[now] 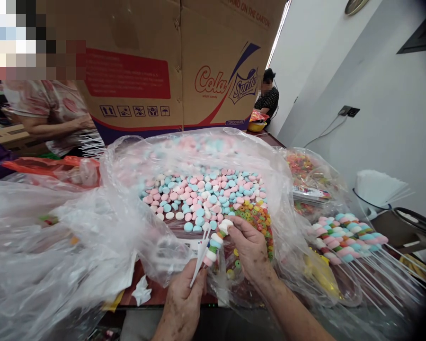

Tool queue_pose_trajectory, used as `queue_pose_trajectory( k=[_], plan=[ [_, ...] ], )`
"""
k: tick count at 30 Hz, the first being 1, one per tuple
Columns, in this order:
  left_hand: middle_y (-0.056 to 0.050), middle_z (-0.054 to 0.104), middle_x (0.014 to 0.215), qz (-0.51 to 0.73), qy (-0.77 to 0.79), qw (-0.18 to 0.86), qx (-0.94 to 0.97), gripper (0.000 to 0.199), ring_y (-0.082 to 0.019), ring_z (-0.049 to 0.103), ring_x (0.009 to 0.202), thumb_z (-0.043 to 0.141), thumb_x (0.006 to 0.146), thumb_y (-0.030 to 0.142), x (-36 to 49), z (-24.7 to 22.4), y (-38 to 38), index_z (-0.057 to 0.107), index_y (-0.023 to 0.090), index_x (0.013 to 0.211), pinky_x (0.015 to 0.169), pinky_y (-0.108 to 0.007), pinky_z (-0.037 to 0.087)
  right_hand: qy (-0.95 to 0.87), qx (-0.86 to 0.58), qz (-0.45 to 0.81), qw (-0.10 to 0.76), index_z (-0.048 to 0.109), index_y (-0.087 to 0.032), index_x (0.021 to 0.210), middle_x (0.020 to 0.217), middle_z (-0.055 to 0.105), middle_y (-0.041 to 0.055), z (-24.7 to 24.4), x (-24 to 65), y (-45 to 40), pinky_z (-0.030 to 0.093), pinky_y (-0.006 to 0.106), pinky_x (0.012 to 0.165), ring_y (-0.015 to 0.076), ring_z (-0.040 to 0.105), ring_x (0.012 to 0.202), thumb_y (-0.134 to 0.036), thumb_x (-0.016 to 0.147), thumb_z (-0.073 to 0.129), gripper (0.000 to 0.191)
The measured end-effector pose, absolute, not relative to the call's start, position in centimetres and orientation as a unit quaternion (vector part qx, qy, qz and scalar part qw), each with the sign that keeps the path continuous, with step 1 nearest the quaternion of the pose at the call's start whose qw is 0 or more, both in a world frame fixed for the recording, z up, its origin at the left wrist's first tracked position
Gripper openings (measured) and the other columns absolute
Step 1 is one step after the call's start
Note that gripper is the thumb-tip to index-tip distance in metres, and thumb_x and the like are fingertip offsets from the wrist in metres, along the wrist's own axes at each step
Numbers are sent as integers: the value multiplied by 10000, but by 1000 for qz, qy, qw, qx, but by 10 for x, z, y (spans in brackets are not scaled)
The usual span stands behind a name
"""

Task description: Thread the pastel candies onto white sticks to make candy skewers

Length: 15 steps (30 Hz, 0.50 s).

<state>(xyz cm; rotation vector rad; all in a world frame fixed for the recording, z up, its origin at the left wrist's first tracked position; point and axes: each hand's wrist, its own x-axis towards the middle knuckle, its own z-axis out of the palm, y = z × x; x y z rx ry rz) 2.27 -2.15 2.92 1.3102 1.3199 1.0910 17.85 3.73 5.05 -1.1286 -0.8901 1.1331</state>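
My left hand (186,296) is closed on white sticks (200,258) that point up at a slant. One of them seems to carry a row of candies (215,244) in pink, white, green and blue. At the upper end of that row, my right hand (250,246) pinches a white marshmallow (226,226). Behind both hands, pink, blue and white marshmallows (213,189) lie loose in a clear plastic bag (110,166). Small ring gummies (257,220) in yellow, green and red lie beside and behind my right hand.
Finished-looking candy skewers (351,237) lie at the right, near a dark container (404,227). A large carton (138,61) stands behind the bag. Crumpled plastic (57,246) covers the left. Two other people (57,113) are farther back.
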Motion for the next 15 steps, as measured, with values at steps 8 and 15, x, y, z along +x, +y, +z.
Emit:
queue_pose_trajectory(
  k=[8, 15],
  plan=[
    [58, 422, 532, 419, 526, 473, 570, 377, -136, 380, 510, 491, 896, 491, 19, 20, -18, 677, 166, 848, 503, -243, 286, -310, -465, 489, 670, 744, -203, 957, 870, 748, 5, 51, 175, 43, 535, 268, 721, 158, 667, 775, -313, 697, 760, 282],
    [50, 454, 525, 412, 530, 469, 574, 331, -143, 407, 511, 515, 882, 448, 18, 22, -19, 634, 183, 724, 502, -240, 298, -313, -474, 463, 680, 733, -215, 1000, 953, 751, 11, 40, 183, 48, 539, 287, 771, 165, 678, 820, -308, 713, 756, 302]
  ],
)
